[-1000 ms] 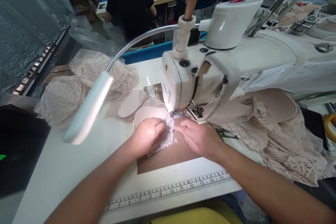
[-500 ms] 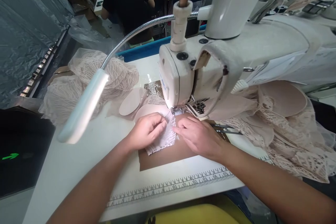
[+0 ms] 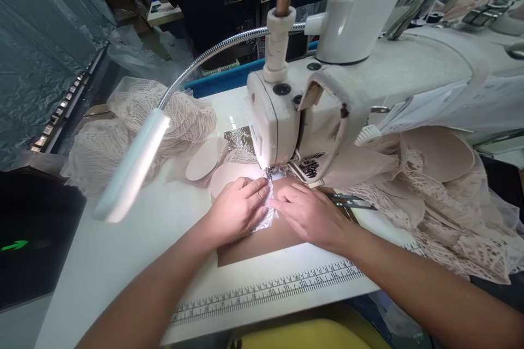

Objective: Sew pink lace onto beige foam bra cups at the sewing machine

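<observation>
My left hand (image 3: 241, 208) lies over a white lace piece (image 3: 265, 222), its fingers stretched flat and close together, pressing it down. At the other side of the lace, my right hand (image 3: 309, 212) has its fingers curled in, one fingertip on the lace edge; whether a thumb grips from below is hidden. The lace runs under the presser foot (image 3: 269, 173) of a white sewing machine (image 3: 272, 114). A beige moulded cup (image 3: 223, 174) lies just behind my left hand. Brown sheeting (image 3: 282, 237) covers the bed beneath both hands.
A lamp (image 3: 133, 166) on a bendy neck hangs at left, before heaped lace (image 3: 164, 114). Dark scissors (image 3: 352, 201) lie right of my right hand, beside more lace and cups (image 3: 438, 155). A ruler strip (image 3: 270, 292) edges the table front. A person (image 3: 196, 0) sits beyond.
My left hand has gone from pinched fingers to lying flat, moving right and covering more of the lace. My right hand stays nearly in place at the lace edge.
</observation>
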A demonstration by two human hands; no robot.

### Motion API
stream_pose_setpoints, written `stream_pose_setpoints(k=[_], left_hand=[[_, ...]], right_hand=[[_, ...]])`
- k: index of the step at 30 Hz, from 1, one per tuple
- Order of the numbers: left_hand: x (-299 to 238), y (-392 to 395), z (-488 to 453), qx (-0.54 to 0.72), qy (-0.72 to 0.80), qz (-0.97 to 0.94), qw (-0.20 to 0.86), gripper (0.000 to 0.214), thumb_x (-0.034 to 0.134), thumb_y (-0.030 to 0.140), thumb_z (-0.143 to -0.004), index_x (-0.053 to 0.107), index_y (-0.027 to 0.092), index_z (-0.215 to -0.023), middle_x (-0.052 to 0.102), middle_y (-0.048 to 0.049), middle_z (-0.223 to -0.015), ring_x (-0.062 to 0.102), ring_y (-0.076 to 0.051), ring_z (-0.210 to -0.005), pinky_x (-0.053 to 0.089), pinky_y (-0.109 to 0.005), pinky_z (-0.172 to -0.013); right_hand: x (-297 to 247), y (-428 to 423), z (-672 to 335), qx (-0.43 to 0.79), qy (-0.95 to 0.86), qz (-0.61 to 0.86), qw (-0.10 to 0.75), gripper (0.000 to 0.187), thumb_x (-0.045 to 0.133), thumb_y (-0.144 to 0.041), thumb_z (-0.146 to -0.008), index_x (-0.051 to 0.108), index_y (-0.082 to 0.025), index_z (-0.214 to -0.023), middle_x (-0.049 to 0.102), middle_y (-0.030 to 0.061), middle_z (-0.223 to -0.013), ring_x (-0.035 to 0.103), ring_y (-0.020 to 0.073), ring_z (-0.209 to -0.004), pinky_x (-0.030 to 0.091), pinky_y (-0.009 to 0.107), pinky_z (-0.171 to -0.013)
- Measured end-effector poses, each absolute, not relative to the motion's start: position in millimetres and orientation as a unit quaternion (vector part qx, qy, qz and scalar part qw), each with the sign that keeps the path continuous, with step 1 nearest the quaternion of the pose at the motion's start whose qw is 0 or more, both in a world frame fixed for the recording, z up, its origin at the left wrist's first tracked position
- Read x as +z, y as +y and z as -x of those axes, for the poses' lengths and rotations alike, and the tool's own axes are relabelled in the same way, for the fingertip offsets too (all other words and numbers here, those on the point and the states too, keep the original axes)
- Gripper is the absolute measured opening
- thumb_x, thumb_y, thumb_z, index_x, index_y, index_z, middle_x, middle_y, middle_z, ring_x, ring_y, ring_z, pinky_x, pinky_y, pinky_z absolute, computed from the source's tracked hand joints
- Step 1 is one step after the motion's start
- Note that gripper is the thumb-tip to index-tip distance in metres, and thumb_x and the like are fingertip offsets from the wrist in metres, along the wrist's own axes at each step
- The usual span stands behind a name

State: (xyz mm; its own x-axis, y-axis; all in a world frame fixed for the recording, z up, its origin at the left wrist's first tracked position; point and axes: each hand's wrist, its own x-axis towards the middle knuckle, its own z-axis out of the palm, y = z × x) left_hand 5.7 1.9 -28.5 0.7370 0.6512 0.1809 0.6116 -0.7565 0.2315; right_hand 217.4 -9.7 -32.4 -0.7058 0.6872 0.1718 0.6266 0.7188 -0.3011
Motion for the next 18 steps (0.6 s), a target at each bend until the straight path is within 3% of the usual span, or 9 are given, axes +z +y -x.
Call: stream_pose_setpoints(k=[11, 18], left_hand=[[-29.0, 5.7, -8.4, 0.132, 0.347, -0.927, 0.052, 0.043, 0.042, 0.033, -0.094, 0.056, 0.006, -0.124, 0.054, -0.0184, -0.130, 0.054, -0.028, -0.104, 0.047, -0.042, -0.088], [-26.5, 0.9, -2.2, 0.145, 0.359, -0.916, 0.105, 0.042, 0.043, 0.034, -0.093, 0.055, 0.012, -0.125, 0.055, -0.0142, -0.130, 0.054, -0.026, -0.103, 0.047, -0.042, -0.088]], right_hand=[[-37.6, -7.5, -216.8, 0.068, -0.911, 0.377, 0.154, 0.028, 0.042, -0.010, -0.085, 0.064, -0.019, -0.100, 0.054, 0.0030, -0.080, 0.039, 0.0158, -0.070, 0.026, 0.029, -0.063], [-37.0, -7.9, -219.7, 0.072, -0.917, 0.352, 0.174, 0.025, 0.043, -0.013, -0.087, 0.064, -0.018, -0.100, 0.055, 0.0029, -0.081, 0.040, 0.0156, -0.071, 0.027, 0.029, -0.065]])
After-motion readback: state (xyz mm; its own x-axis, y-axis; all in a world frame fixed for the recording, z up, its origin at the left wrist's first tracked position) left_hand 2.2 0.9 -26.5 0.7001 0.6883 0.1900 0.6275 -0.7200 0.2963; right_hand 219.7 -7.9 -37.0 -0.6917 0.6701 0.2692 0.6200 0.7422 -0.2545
